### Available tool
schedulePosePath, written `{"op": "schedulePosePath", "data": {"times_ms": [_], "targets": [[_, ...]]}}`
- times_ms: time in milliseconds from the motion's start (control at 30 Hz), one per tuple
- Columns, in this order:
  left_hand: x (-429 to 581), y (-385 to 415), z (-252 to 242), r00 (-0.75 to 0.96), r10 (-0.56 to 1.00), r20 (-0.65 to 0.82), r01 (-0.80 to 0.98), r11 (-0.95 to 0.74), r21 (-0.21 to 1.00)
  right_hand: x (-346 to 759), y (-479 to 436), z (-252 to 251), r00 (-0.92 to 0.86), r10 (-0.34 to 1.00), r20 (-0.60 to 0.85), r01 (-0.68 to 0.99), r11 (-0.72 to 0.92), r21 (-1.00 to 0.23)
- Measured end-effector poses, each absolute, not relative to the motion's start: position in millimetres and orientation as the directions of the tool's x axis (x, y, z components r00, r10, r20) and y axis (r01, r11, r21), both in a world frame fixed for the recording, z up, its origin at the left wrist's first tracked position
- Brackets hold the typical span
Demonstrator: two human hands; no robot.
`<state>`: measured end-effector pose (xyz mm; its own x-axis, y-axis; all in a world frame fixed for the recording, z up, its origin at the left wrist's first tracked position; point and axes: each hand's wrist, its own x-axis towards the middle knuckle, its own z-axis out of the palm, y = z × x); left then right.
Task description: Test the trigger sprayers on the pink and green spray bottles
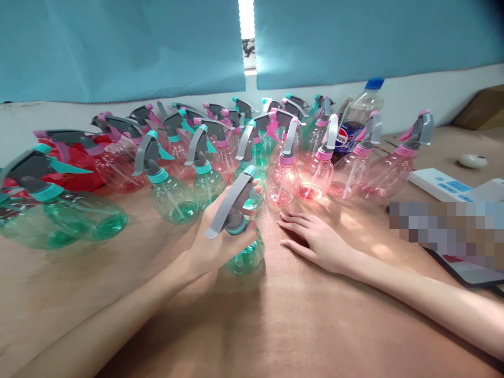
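Observation:
My left hand (220, 236) is closed round the neck of a green spray bottle (246, 257) with a grey trigger head and a teal collar. The bottle stands on the table (275, 325) in front of me. Flat on the tabletop to its right rests my right hand (315, 239), fingers stretched out and holding nothing. Just beyond those fingers stand pink spray bottles (281, 186) with grey heads. More green spray bottles (171, 197) are left of my left hand, partly overlapping one another.
Several rows of pink and green spray bottles reach back toward the wall. A cola bottle (352, 121) with a blue cap stands behind the pink ones. On the right lie a white power strip (441, 184), a white rounded object (472, 161) and a blurred-out flat device. Red plastic (79, 176) shows at left.

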<state>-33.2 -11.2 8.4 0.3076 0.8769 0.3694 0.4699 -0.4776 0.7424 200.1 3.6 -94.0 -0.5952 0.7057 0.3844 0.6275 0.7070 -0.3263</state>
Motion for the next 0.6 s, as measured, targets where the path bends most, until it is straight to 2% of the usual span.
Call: {"op": "schedulePosePath", "data": {"times_ms": [600], "targets": [[-31.2, -13.4, 13.7, 0.281, 0.876, 0.391, 0.525, -0.482, 0.702, 200.7, 4.0, -95.9, -0.595, 0.707, 0.382, 0.629, 0.706, -0.327]]}}
